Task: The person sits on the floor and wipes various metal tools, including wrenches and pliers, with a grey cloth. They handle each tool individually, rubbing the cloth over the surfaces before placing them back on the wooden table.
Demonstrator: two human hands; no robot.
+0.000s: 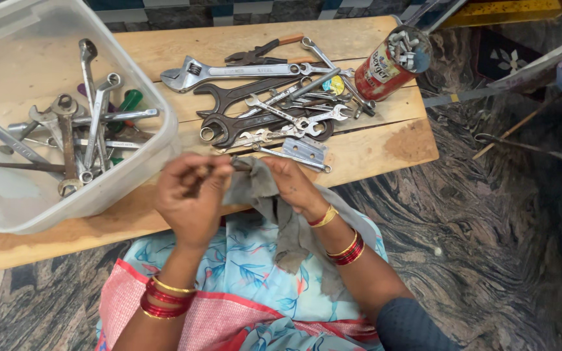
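- My left hand (193, 195) is raised over the near edge of the wooden table (385, 146), forearm coming up from my lap, wrist bent, back of the hand to the camera.
- Its fingers are curled shut around a small dark metal tool (198, 181); motion blur, so I can't tell what kind of tool.
- My right hand (292, 185) sits just right of it, forearm angled in from the near right, palm turned left.
- Right fingers pinch a grey cloth (265, 195); the cloth wraps the tool's right end and hangs down onto my lap.
- Both hands are close together, joined by tool and cloth, just above the table's near edge.
- Clear plastic bin (8, 195) on the left of the table, just left of my left hand, holds a pile of spanners (73, 130) and a green-handled screwdriver (128, 103).
- Far of my hands: loose heap of wrenches (274, 114) on the table, including a big adjustable wrench (229, 71) and pliers (261, 51).
- Small metal hinge plate (304, 149) lies nearest my right hand.
- Red tin can (385, 65) lies tipped at the far right, metal bits inside.
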